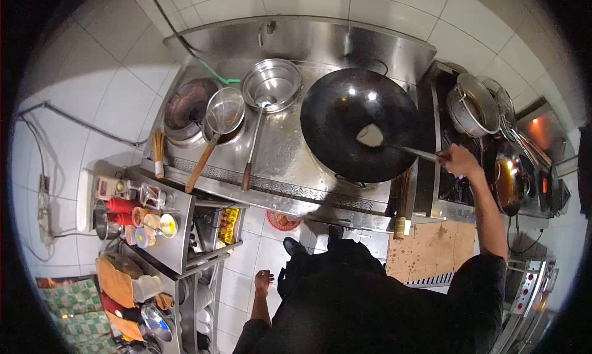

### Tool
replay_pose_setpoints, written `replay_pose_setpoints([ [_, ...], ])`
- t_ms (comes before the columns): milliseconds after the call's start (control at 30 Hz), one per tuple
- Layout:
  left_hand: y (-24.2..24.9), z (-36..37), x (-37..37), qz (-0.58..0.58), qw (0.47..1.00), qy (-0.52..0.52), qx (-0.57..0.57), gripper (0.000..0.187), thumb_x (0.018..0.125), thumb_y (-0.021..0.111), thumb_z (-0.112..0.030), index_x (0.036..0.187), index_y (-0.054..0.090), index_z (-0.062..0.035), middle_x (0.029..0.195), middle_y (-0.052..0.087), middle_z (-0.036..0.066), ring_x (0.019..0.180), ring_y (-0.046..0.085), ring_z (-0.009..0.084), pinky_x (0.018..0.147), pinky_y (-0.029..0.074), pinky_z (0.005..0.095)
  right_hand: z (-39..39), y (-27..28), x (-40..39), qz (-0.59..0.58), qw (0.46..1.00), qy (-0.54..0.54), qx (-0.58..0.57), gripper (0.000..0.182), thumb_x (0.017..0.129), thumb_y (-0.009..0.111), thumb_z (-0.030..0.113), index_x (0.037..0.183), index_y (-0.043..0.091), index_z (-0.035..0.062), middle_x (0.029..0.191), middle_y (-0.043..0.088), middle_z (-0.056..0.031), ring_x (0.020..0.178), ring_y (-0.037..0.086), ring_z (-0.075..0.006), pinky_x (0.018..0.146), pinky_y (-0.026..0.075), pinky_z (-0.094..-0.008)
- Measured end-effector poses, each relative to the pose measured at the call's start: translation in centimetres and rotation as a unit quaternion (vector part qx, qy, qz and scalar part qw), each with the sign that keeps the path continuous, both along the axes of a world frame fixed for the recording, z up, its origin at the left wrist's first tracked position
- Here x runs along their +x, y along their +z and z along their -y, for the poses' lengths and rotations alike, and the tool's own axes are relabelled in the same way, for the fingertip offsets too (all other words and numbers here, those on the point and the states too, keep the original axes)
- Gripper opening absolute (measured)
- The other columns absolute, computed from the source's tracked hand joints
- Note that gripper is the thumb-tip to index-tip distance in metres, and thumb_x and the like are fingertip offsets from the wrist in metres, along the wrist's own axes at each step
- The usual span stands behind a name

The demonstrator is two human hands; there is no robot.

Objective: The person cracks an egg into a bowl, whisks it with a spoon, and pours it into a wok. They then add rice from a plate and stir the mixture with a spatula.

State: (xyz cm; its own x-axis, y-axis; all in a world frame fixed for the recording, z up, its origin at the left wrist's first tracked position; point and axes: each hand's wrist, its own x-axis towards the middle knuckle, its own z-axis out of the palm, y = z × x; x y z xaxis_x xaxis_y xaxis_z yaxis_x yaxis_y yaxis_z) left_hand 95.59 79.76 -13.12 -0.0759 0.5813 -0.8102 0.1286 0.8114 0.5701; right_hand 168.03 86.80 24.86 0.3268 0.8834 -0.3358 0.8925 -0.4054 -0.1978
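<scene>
My right hand (459, 161) is closed around the handle of a wok spatula (371, 135) on the right side of the stove. Its pale, fan-shaped head rests inside a large black wok (333, 116), on the lower right of the bowl. The wok's dark inside shines under the lights, and I cannot make out any food in it. Down by my side, above the tiled floor, hangs my left hand (264, 281), loosely curled with fingers a little apart and nothing visible in it.
Left of the wok are a steel bowl (285, 86) holding a ladle (250, 150), and a strainer (226, 109). A pot (484, 110) and an oily second wok (510, 180) stand at right. Sauce bottles (122, 205) crowd the left counter. Cardboard (425, 252) lies below the stove.
</scene>
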Motion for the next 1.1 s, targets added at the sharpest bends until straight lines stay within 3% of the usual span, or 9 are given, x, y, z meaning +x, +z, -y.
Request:
replay_pose_setpoints([
  [167,-0.3,5.8,-1.0,0.023,0.997,-0.023,0.069,0.024,0.091,0.059,-0.024,0.106,0.057,-0.0046,0.08,0.068,0.011,0.064,0.064,0.0185,0.051,0.048,0.0303,-2.0,-12.6,2.7,-0.253,0.956,-0.087,0.121,0.031,0.089,0.065,0.022,0.114,0.066,0.0039,0.069,0.064,-0.0064,0.062,0.056,-0.0106,0.061,0.046,-0.0275],
  [300,-5.9,8.3,-5.0,0.156,0.982,0.069,-0.075,0.024,0.09,0.059,-0.024,0.103,0.057,-0.0037,0.079,0.067,0.01,0.064,0.064,0.0189,0.05,0.047,0.0309,-5.3,-11.3,0.1,-0.253,0.937,-0.031,0.24,0.034,0.088,0.067,0.018,0.118,0.064,0.0018,0.067,0.056,0.0029,0.06,0.047,-0.0053,0.055,0.04,-0.025],
  [367,-4.2,8.7,-4.6,-0.003,0.997,-0.04,-0.07,0.023,0.09,0.058,-0.025,0.099,0.056,-0.0037,0.076,0.067,0.01,0.061,0.062,0.0193,0.049,0.046,0.031,-7.3,-6.6,-1.3,-0.27,0.935,-0.034,0.226,0.03,0.088,0.067,0.014,0.115,0.065,0.0017,0.068,0.058,0.0031,0.059,0.048,-0.0048,0.055,0.041,-0.0245],
  [433,-3.9,8.2,-5.3,0.063,0.991,0.092,-0.071,0.015,0.09,0.055,-0.021,0.094,0.057,-0.0067,0.068,0.063,0.01,0.056,0.058,0.0189,0.046,0.043,0.0311,-9.4,-1.1,-3.3,-0.22,0.949,0.009,0.226,0.029,0.088,0.066,0.013,0.114,0.066,0.0014,0.065,0.057,0.0024,0.056,0.049,-0.0059,0.053,0.042,-0.0256],
  [500,-6.1,8.0,-8.4,0.49,0.815,0.247,-0.186,0.01,0.089,0.054,-0.019,0.091,0.058,-0.0095,0.062,0.059,0.009,0.05,0.053,0.0177,0.042,0.038,0.031,-11.6,3.6,-5.2,-0.193,0.956,0.048,0.214,0.028,0.088,0.065,0.013,0.113,0.067,0.0016,0.063,0.056,0.002,0.055,0.051,-0.0064,0.052,0.042,-0.0261],
  [533,-6.2,7.1,-8.4,0.312,0.922,0.178,-0.146,0.007,0.088,0.054,-0.017,0.088,0.059,-0.0113,0.06,0.056,0.009,0.046,0.049,0.017,0.04,0.034,0.0301,-12.8,5.7,-6.6,-0.218,0.954,0.056,0.197,0.028,0.087,0.065,0.013,0.112,0.067,0.0007,0.063,0.057,0.0012,0.055,0.052,-0.0064,0.052,0.043,-0.0262],
  [667,-5.5,3.6,-8.1,0.013,0.996,0.086,0.005,0.01,0.088,0.058,-0.019,0.089,0.058,-0.0089,0.065,0.059,0.008,0.05,0.055,0.0165,0.042,0.041,0.0291,-18.2,10.6,-14.1,-0.196,0.969,0.049,0.141,0.031,0.085,0.067,0.017,0.11,0.067,-0.0017,0.066,0.061,-0.0013,0.056,0.055,-0.0081,0.053,0.044,-0.0265],
  [933,-5.5,-2.9,-11.7,0.037,0.991,0.129,-0.013,0.018,0.086,0.061,-0.023,0.093,0.057,-0.0072,0.073,0.066,0.009,0.057,0.063,0.0174,0.044,0.045,0.0308,-26.1,6.2,-32.9,0.169,0.935,0.19,0.247,0.024,0.085,0.063,0.026,0.104,0.07,0.0138,0.091,0.068,-0.0165,0.082,0.066,-0.0341,0.072,0.053,-0.043],
  [1100,-6.1,-2.5,-13.0,0.047,0.99,0.134,-0.009,0.018,0.086,0.06,-0.022,0.095,0.057,-0.0076,0.077,0.068,0.01,0.058,0.064,0.0177,0.044,0.045,0.0318,-24.4,1.7,-35.3,0.191,0.928,0.184,0.262,0.026,0.084,0.063,0.02,0.108,0.068,0.0115,0.081,0.067,-0.0164,0.074,0.066,-0.0316,0.066,0.052,-0.0432],
])
